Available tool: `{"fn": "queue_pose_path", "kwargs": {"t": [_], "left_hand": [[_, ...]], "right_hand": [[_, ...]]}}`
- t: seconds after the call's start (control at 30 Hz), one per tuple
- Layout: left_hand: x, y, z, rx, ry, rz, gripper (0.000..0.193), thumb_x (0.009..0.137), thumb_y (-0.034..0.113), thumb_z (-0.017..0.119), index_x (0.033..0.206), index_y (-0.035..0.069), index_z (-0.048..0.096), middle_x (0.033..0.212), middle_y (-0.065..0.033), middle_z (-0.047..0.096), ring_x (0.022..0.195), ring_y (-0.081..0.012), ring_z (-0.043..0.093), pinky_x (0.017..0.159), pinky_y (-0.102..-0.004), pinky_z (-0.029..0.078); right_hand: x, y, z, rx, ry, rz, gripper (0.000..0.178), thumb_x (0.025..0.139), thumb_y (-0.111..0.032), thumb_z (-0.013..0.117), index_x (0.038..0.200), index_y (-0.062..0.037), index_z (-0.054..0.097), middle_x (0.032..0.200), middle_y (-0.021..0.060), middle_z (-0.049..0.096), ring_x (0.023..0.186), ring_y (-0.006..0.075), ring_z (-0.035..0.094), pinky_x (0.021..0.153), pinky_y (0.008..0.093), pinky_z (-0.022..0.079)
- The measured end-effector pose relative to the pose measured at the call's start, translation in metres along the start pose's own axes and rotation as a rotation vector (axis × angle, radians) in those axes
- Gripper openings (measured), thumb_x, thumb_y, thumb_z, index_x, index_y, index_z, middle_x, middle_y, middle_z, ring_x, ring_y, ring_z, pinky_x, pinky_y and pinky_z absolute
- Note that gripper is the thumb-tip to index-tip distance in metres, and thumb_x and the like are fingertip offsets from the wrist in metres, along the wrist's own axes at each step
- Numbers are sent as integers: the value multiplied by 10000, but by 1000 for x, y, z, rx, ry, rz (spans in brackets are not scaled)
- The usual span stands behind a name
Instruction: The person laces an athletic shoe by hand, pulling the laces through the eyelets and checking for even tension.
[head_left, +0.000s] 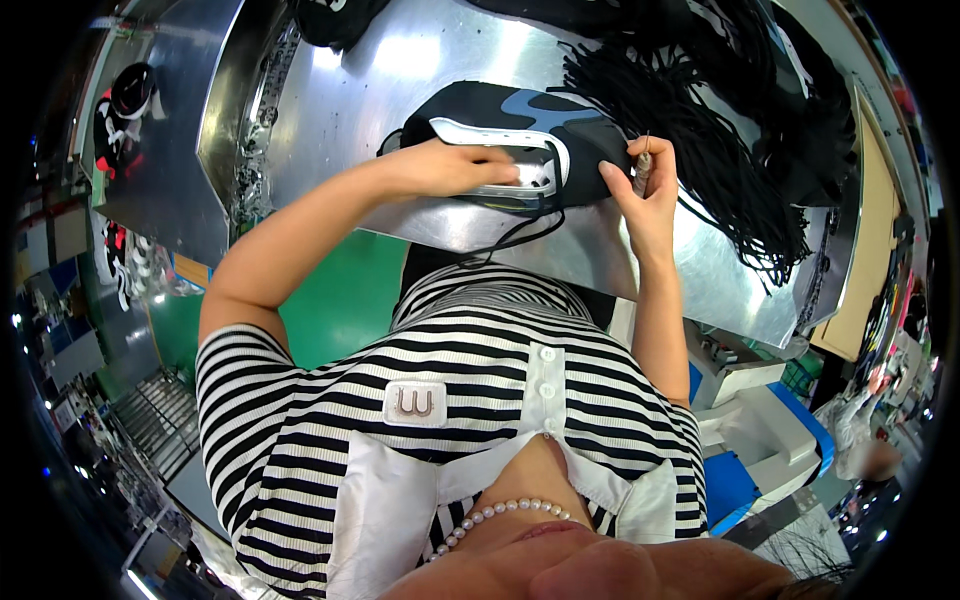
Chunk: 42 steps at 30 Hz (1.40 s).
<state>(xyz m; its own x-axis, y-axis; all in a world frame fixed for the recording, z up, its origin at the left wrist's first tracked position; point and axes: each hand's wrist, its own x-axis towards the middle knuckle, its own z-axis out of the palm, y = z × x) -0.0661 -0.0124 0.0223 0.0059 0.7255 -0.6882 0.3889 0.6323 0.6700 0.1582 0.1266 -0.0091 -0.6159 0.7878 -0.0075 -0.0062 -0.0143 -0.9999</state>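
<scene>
I watched from the head camera as the black shoe upper (500, 125) lay on its side on the brushed-metal worktable (400, 70), close to the table's near edge. Its fabric looked matte and soft, with a curved grey-blue overlay toward its far side and a glossy white-and-silver eyelet band looping around the opening. The left hand (455, 168) lay flat across that band, fingers stretched out and pressing down, not closed around anything. The right hand (645, 185) stood just beside the upper's right end, its fingers pinched shut on a thin lacing tool (643, 165) with a pale ribbed grip; I could not make out its tip. A thin black lace (520, 232) trailed from the upper over the table's near edge. To the right of the upper and beyond it sprawled a shaggy heap of black laces (720, 150), stringy and tangled. Below the table's right corner sat a white-and-blue plastic box (770, 430). Left of the table, the floor (330, 300) showed flat green.
</scene>
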Motion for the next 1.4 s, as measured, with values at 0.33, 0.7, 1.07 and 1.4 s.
{"fn": "queue_pose_path", "kwargs": {"t": [0.33,0.7,1.07,1.4], "left_hand": [[24,8,13,-151,257,164,158,895,176,663,950,36,714,893,-19,692,841,-116,612,809,-256,474],[30,5,20,-88,397,504,202,827,174,692,962,31,736,836,-119,720,728,-197,673,699,-299,510],[-23,-23,-47,453,1143,549,81,911,43,619,974,18,663,886,-73,667,694,-130,606,650,-255,495],[-58,-29,-80,201,1003,559,90,933,46,609,996,-14,629,947,-41,621,755,-72,558,674,-210,456]], "right_hand": [[-12,3,3,-79,92,23,258,847,-61,722,963,-86,493,846,-50,449,725,28,397,635,177,333],[-15,2,-2,159,96,260,204,884,-110,697,935,-129,500,745,-83,428,613,-5,372,496,167,262],[-19,6,-8,298,206,201,234,876,-78,704,957,-111,487,764,-50,493,596,1,442,469,164,331],[-3,19,-37,169,131,214,185,888,-149,692,926,-121,513,756,-77,491,639,-8,429,506,168,304]]}}
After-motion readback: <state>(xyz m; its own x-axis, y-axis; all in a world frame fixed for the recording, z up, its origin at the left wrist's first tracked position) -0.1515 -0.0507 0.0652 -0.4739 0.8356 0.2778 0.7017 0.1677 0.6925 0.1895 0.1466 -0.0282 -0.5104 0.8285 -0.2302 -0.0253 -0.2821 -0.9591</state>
